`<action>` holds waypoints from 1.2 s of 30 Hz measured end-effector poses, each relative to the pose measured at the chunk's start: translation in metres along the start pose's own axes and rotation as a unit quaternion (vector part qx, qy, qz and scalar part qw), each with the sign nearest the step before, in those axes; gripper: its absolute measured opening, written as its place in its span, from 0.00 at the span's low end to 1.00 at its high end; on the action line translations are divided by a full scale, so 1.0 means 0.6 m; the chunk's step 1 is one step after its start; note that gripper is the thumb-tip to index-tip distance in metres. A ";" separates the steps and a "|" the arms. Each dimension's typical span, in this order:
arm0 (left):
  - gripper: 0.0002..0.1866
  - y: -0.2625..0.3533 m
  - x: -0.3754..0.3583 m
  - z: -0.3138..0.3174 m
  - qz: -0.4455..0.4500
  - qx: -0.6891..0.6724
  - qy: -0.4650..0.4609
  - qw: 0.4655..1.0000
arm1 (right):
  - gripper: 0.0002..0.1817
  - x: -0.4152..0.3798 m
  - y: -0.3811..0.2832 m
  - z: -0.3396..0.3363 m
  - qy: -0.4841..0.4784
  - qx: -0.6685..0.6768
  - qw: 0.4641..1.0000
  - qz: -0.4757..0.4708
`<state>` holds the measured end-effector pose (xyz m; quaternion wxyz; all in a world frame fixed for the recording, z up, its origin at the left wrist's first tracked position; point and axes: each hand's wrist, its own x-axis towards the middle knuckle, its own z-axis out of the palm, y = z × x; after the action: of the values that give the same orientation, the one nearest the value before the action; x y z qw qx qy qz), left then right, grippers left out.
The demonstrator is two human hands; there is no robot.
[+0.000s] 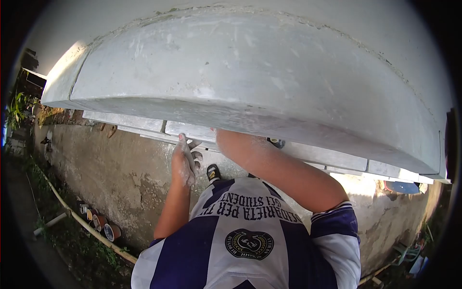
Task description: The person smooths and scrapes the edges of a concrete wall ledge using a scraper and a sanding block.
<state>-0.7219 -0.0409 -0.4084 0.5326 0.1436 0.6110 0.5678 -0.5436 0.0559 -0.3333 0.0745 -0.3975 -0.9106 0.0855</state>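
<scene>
A broad pale grey slab (231, 62) with a dusty face stretches across the upper view. Below its lower edge is a row of light grey blocks (192, 130) with dark joints between them. My left hand (184, 161), coated in pale dust, is beside the blocks, thumb up and fingers apart, with nothing visible in it. My right forearm (264, 156) crosses in front of me and reaches in under the slab. My right hand is almost wholly hidden there, so its fingers and anything it may hold do not show.
A sandalled foot (213, 172) stands on the pale surface below. Several buckets (112, 232) sit at lower left near a long pole (72, 212) or pipe. A worn concrete surface (115, 178) lies beneath. A greenish object (406, 254) is at lower right.
</scene>
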 end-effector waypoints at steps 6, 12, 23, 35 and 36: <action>0.35 -0.007 0.006 0.010 0.011 -0.056 0.029 0.998 | 0.13 -0.042 0.073 -0.016 -0.049 0.085 0.994 0.048; 0.31 0.000 -0.002 0.012 -0.004 -0.051 0.021 0.998 | 0.15 -0.189 0.160 -0.115 -0.050 -0.023 0.989 0.141; 0.30 0.012 0.010 -0.015 -0.046 -0.063 -0.033 0.996 | 0.23 -0.089 0.076 -0.099 -0.147 0.003 0.976 0.163; 0.23 0.020 0.023 -0.026 -0.050 -0.100 -0.041 0.993 | 0.18 -0.029 0.028 -0.053 -0.150 0.055 0.967 0.199; 0.24 0.018 0.019 -0.030 -0.054 -0.098 -0.044 0.993 | 0.20 -0.062 0.044 -0.064 -0.135 0.019 0.964 0.227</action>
<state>-0.7458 -0.0382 -0.4089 0.6006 0.0821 0.5354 0.5882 -0.4919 0.0497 -0.3039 -0.0635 -0.5768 -0.7964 0.1701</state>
